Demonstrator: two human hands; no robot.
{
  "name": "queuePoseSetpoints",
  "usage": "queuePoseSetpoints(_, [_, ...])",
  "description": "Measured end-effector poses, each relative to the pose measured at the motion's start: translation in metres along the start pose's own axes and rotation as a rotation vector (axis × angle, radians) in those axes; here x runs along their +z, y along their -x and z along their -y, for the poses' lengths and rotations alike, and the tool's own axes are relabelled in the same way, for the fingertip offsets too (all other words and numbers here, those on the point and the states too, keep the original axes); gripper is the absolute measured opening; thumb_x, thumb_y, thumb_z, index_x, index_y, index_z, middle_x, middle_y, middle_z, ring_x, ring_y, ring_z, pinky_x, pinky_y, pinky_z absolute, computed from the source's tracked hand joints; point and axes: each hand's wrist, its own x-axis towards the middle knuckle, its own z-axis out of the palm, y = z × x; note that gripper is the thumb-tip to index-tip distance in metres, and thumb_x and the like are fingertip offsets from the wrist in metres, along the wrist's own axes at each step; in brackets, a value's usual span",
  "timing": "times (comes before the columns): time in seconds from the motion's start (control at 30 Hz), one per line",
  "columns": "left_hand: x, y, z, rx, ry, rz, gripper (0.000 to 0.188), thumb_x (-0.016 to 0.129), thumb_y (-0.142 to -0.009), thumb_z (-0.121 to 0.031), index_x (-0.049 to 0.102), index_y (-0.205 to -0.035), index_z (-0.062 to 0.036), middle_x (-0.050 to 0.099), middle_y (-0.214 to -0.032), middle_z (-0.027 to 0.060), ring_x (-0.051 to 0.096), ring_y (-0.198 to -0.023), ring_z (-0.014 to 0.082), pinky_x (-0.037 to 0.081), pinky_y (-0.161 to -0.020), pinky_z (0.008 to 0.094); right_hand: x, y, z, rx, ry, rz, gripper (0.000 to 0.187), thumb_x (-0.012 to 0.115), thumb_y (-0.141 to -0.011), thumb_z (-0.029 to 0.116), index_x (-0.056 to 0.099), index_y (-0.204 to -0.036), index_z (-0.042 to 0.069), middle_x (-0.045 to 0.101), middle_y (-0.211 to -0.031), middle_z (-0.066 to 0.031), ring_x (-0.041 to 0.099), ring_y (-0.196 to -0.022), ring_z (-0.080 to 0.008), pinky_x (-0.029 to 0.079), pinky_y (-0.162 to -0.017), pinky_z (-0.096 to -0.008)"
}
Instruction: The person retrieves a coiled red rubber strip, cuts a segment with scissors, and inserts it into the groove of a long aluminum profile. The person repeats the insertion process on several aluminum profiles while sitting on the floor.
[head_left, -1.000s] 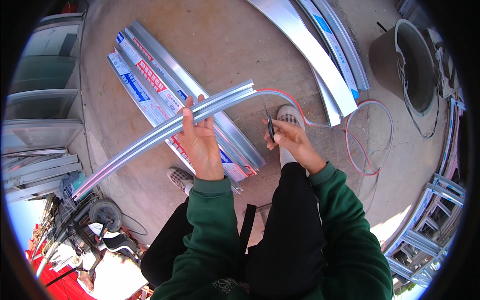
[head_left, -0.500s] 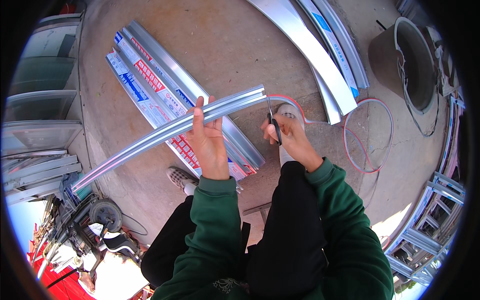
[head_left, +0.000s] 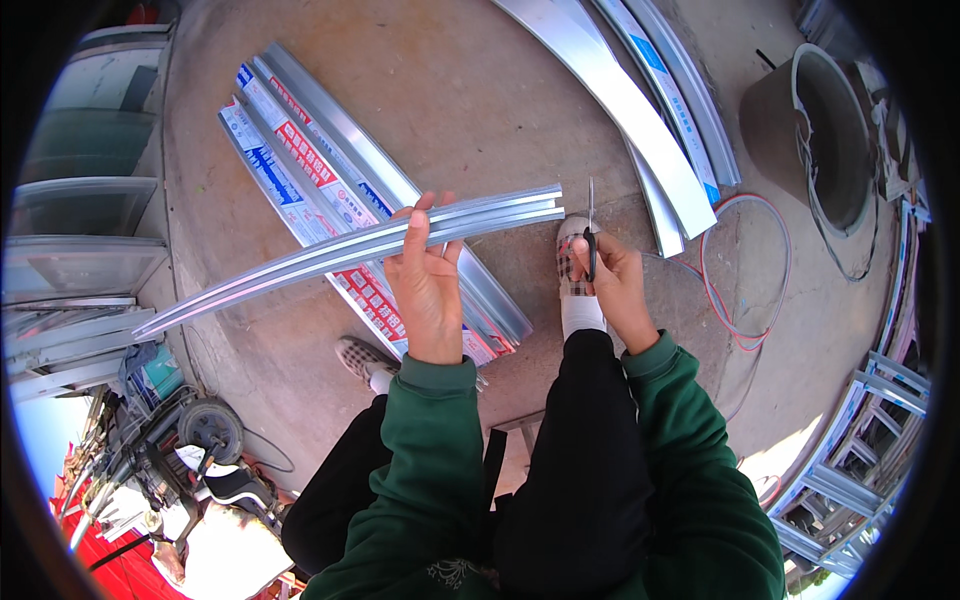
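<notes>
My left hand point(head_left: 430, 300) is closed round a long silver aluminium profile point(head_left: 510, 207), with the fingers over its far side and the thumb on its near side. The profile slants from the lower left up to its cut end at the right. In my right hand point(head_left: 622, 292) is a pair of scissors point(head_left: 591, 245) with dark handles, its narrow blade pointing away from me. A small gap separates the scissors from the profile's end. To the right, a thin red-and-grey strip point(head_left: 786, 260) lies looped on the floor, its near part running behind my right hand.
Beneath the held profile lie several film-covered aluminium profiles point(head_left: 300, 150). More metal lengths point(head_left: 640, 110) lie at the far right, beside a grey bucket point(head_left: 800, 130). Framed panels point(head_left: 90, 210) stand at the left; metal frames point(head_left: 850, 450) stand at the right.
The red-and-grey strip no longer joins the profile's end and has dropped away. The profile has shifted right and slightly down. My right hand, with the scissors, has moved right.
</notes>
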Motion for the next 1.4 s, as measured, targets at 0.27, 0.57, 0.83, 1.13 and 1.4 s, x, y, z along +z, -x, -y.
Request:
queuePoseSetpoints(0.27, [0.001, 0.002, -0.009, -0.271, -0.272, 0.208, 0.026, 0.071, -0.094, -0.011, 0.059, -0.116, -0.0049, 0.063, -0.123, 0.0188, 0.066, -0.117, 0.0374, 0.058, -0.096, 0.0466, -0.018, -0.014, -0.014, -0.277, 0.794, -0.133, 0.020, 0.072, -0.089, 0.014, 0.067, -0.095, -0.005, 0.071, -0.096, -0.0261, 0.070, -0.073, -0.0390, 0.054, -0.066, -0.0458])
queuePoseSetpoints(0.57, [-0.020, -0.017, 0.023, -0.469, -0.416, 0.231, 0.030, 0.072, -0.094, -0.017, 0.058, -0.118, -0.0055, 0.064, -0.128, 0.0205, 0.067, -0.116, 0.0337, 0.058, -0.090, 0.0386, 0.004, -0.004, 0.020, 0.048, 0.289, 0.649, 0.055, 0.067, -0.097, 0.049, 0.066, -0.095, -0.006, 0.064, -0.074, -0.0104, 0.061, -0.071, -0.0154, 0.045, -0.059, -0.0286])
queuePoseSetpoints(0.83, [-0.021, 0.021, 0.036, 0.224, -1.167, -0.060, 0.039, 0.054, -0.107, -0.032, 0.049, -0.081, -0.0028, 0.043, -0.062, 0.0072, 0.043, -0.059, 0.0130, 0.036, -0.053, 0.0333, 0.030, 0.007, 0.022, 0.040, 0.217, 0.546, 0.043, 0.080, -0.090, 0.033, 0.063, -0.092, -0.006, 0.060, -0.074, -0.0040, 0.053, -0.067, -0.0060, 0.042, -0.054, -0.0267])
queuePoseSetpoints(1.13, [-0.016, 0.020, 0.041, 0.402, -1.004, -0.069, 0.042, 0.050, -0.109, -0.026, 0.041, -0.076, -0.0031, 0.030, -0.062, 0.0043, 0.029, -0.058, 0.0106, 0.029, -0.051, 0.0334, 0.038, 0.011, 0.012, 0.079, -0.002, 0.553, 0.040, 0.078, -0.092, 0.027, 0.064, -0.102, -0.008, 0.062, -0.073, -0.0042, 0.056, -0.065, -0.0058, 0.043, -0.053, -0.0260])
queuePoseSetpoints(1.4, [-0.013, 0.020, 0.042, 0.420, -1.012, -0.096, 0.043, 0.048, -0.110, -0.028, 0.046, -0.077, -0.0008, 0.034, -0.060, 0.0084, 0.033, -0.057, 0.0128, 0.032, -0.052, 0.0351, 0.037, 0.009, 0.011, 0.022, 0.071, 0.555, 0.038, 0.078, -0.092, 0.028, 0.065, -0.097, -0.007, 0.061, -0.072, -0.0028, 0.054, -0.064, -0.0047, 0.041, -0.052, -0.0265])
